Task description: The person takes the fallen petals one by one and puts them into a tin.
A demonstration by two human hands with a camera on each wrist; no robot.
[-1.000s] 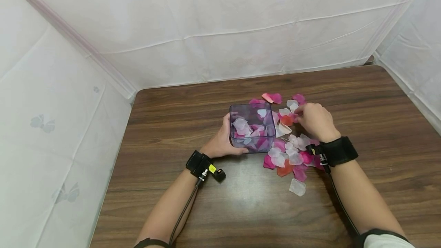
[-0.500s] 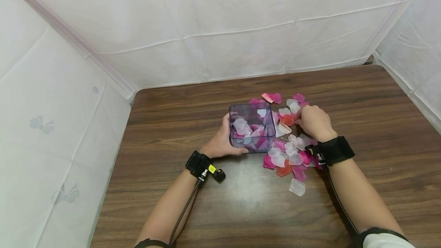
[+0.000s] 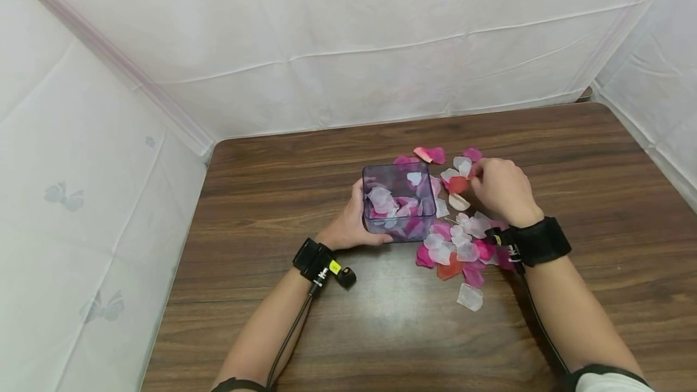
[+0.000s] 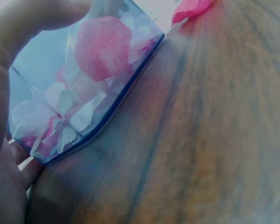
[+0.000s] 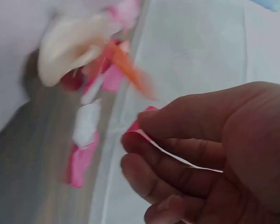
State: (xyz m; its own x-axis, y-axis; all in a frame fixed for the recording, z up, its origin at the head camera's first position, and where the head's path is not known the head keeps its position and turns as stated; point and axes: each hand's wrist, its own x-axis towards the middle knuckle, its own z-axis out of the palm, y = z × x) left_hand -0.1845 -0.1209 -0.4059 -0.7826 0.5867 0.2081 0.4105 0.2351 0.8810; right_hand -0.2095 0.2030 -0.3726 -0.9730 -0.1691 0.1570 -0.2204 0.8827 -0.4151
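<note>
My left hand (image 3: 354, 221) holds a clear purple-tinted plastic box (image 3: 388, 175) at its left side, the thumb across the near wall. Inside the box lie pink and white artificial flower petals; a pink petal (image 4: 104, 49) shows through the wall in the left wrist view. Right of the box, my right hand (image 3: 503, 191) is above the far part of the loose petals. In the right wrist view its thumb and forefinger pinch a bright pink petal (image 5: 136, 125). Close by are an orange-red petal (image 3: 456, 184) and a cream petal (image 3: 459, 201).
More white, pink and orange petals (image 3: 467, 251) lie heaped by the right wrist, with one white petal (image 3: 470, 297) apart nearer the front. Several pink petals (image 3: 435, 155) lie behind the box. White sheeting (image 3: 348, 89) walls the brown wooden table (image 3: 272, 192).
My right hand dipped toward me, then moved back up and slightly right. The orange-red and cream petals have shifted right beneath it. The left hand and box have stayed in place.
</note>
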